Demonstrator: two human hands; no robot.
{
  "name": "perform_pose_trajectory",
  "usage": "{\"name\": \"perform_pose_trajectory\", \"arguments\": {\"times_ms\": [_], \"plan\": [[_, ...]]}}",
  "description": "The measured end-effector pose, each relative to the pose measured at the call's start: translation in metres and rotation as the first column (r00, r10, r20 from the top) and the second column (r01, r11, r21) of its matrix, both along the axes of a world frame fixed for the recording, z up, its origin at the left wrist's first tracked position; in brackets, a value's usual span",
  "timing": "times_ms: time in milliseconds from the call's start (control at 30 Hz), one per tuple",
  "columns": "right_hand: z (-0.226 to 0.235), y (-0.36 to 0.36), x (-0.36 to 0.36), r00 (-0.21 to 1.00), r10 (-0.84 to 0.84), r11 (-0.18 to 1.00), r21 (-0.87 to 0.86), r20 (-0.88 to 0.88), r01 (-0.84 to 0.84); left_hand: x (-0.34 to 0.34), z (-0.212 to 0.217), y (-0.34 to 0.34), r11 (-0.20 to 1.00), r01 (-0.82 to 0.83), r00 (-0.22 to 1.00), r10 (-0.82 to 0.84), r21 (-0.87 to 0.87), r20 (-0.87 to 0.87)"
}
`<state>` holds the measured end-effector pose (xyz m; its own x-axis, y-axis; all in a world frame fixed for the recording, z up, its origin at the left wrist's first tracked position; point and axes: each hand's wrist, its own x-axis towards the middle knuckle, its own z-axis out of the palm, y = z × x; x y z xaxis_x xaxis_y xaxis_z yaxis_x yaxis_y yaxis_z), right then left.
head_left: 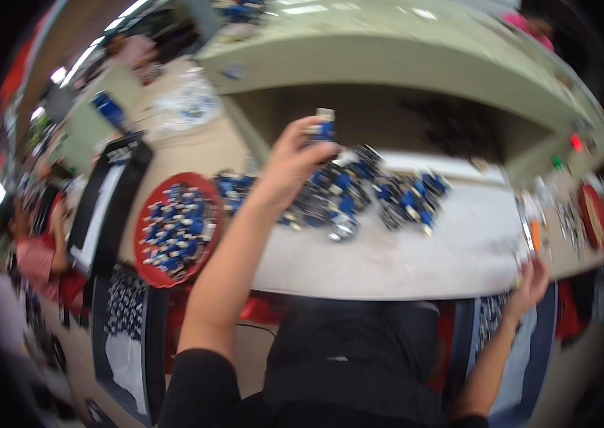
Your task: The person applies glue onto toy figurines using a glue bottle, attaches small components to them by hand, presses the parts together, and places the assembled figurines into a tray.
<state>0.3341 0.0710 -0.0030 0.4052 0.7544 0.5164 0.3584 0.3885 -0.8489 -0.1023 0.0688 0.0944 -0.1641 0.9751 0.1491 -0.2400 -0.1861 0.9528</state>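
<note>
Raised over the back of the table, my left hand is closed, pinching a small blue part with a cream-coloured end between thumb and fingers. Below and beyond it lies a loose heap of similar blue, cream and dark parts, with another cluster just to its right. My right hand is at the table's right front edge, near an orange-handled tool. Motion smears its fingers, so whether they hold anything is unclear.
A red round basket full of blue parts stands at the left. Beyond it is a black tray. Grey bins with small parts, one left and one right, sit below table height. A pale green shelf overhangs the back. Other people work at both sides.
</note>
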Motion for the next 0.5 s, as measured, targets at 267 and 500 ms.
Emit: {"name": "perform_pose_trajectory", "arguments": {"times_ms": [267, 500], "plan": [[-0.003, 0.033, -0.036, 0.992, 0.085, 0.995, -0.052, 0.088, -0.081, 0.095, -0.058, -0.082, 0.901, 0.363, 0.894, -0.265, -0.239, 0.360], [-0.011, 0.033, -0.028, 0.955, 0.189, 0.966, -0.219, 0.227, -0.139, 0.105, -0.091, -0.071, 0.962, 0.266, 0.626, -0.122, 0.064, -0.771]]}}
